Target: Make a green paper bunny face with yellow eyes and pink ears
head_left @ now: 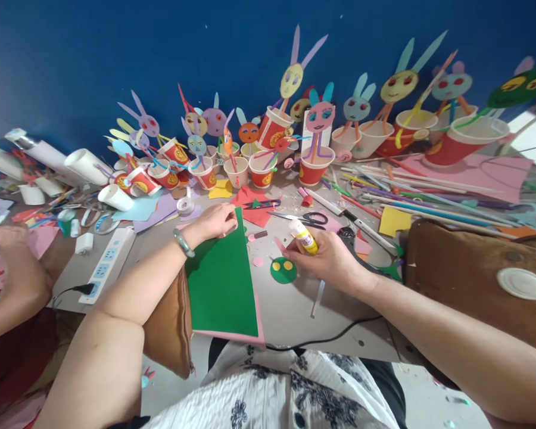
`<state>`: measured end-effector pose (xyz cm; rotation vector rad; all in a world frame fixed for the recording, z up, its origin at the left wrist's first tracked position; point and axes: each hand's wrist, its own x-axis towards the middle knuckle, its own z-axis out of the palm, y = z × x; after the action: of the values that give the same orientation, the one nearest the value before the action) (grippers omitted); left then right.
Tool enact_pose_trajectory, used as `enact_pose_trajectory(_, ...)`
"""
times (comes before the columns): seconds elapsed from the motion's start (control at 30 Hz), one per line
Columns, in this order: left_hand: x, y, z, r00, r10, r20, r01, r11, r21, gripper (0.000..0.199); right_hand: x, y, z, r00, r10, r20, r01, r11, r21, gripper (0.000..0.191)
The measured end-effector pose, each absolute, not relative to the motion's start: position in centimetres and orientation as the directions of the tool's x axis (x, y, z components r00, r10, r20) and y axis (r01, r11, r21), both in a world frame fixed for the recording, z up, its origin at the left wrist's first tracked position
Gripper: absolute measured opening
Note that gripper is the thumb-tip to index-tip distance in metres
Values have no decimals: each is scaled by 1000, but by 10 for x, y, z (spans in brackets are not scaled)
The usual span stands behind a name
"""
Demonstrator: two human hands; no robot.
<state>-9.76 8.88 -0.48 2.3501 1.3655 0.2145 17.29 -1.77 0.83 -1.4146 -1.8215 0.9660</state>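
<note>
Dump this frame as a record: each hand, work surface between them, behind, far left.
left_hand: left hand at the green sheet's far edge; grip unclear
right_hand: right hand holds a glue stick
between: green disc with two yellow spots, lying flat
beyond_right_hand: black-handled scissors
behind: paper cups with paper faces, many long-eared
far_left: another person's arm

Blue wall (pixel 232 53) is filling the top of frame. Row of paper cups (pixel 265 177) is standing along its base, paper-faced figures (pixel 291 81) poking up from them. Power strip (pixel 111 259) is lying left of center, black plug (pixel 86 289) sitting in its lower end. White adapter (pixel 84 242) is resting just left. Brown padded item (pixel 464 286) is occupying lower right, white disc (pixel 522 283) lying on top.
</note>
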Motion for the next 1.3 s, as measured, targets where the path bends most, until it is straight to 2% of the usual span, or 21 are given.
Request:
enact_pose_trajectory(0.07, -99, 90, 0, 443, 896, -1, 787, -389, 479, 7, 173, -18, 9, -220, 974, 48, 499, 155, -853, 30)
enact_pose_trajectory(0.13, -100, 89, 6, 342, 930, 139, 745, -358, 562, 7, 173, -18, 10, -219, 974, 49, 482, 152, -863, 29)
enact_pose_trajectory(0.23, -101, 84, 17, 199, 913, 355, 604, -400, 689, 9, 173, -17, 10, -206, 977, 49, 481, 144, -865, 30)
enact_pose_trajectory(0.3, -98, 78, 23, 157, 903, 401, 503, -422, 754, 11, 174, -16, 9, -195, 980, 42, 479, 133, -868, 31)
enact_pose_trajectory(0.5, -83, 61, 26, 260, 937, 232, 283, -304, 910, 18, 175, -14, 5, -190, 981, 25, 452, 110, -885, 29)
enact_pose_trajectory(0.73, -61, 40, 22, 433, 901, 3, 162, -81, 983, 25, 174, -15, 3, -142, 990, 15, 384, 69, -921, 36)
enact_pose_trajectory(0.8, -54, 32, 21, 474, 881, 4, 104, -61, 993, 24, 174, -14, 3, -127, 992, 5, 366, 51, -929, 38)
enact_pose_trajectory(0.97, -41, 21, 15, 563, 820, -100, 36, 97, 995, 26, 174, -14, 5, -128, 991, -24, 291, 14, -956, 48)
enact_pose_trajectory(1.3, -37, 21, 1, 598, 793, -118, 98, 74, 992, 19, 171, -17, 8, -136, 988, -76, 187, -49, -981, 52)
